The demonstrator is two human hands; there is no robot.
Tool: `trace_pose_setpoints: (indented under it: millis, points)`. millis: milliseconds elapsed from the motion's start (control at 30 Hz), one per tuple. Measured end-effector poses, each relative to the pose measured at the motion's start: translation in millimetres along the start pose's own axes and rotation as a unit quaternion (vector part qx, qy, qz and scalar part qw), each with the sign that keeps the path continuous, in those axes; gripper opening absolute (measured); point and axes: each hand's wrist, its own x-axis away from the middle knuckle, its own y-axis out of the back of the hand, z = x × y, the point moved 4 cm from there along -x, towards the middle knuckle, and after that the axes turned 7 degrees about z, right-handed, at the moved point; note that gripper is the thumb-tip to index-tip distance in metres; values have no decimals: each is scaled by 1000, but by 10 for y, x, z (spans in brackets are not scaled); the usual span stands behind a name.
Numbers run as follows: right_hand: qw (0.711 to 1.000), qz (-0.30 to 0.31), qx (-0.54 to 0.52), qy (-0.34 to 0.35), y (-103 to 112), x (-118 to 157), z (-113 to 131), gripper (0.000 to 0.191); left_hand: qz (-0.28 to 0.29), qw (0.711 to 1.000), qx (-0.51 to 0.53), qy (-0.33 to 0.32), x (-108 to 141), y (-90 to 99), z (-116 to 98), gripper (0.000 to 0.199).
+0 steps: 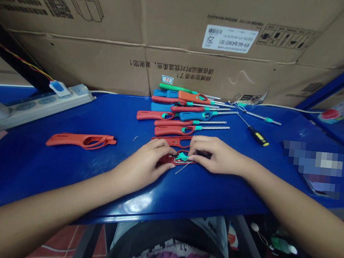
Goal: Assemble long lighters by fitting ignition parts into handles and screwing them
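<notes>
The left hand point(149, 159) is curled around the near end of an opened red lighter casing point(164, 159), thumb and fingers pinching its sides; the casing lies on the blue desk point(159, 200), straight ahead at 12 o'clock from the body; the right hand point(213, 154) pinches at the green insert point(183, 157) in it, thumb and forefinger drawn together; a thin rod point(182, 168) pokes out at about 5 o'clock from that insert; taking the casing as the dial's centre, another red half point(171, 140) lies just beside it at 12 o'clock, with a pile of lighters point(174, 130) beyond; a separate red shell point(81, 140) sits at 9 o'clock, a power strip point(51, 103) at 10, a screwdriver point(259, 136) at 2.
</notes>
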Motion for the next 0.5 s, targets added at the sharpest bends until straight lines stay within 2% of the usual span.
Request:
trace_pose_setpoints:
  millis: [267, 500]
  points:
    - [998, -27, -19, 54, -63, -33, 20, 13, -11, 999, 43, 26, -18, -5, 47, 23]
    - [997, -30, -6, 67, -84, -16, 7, 16, -3, 997, 66, 42, -32, 3, 53, 22]
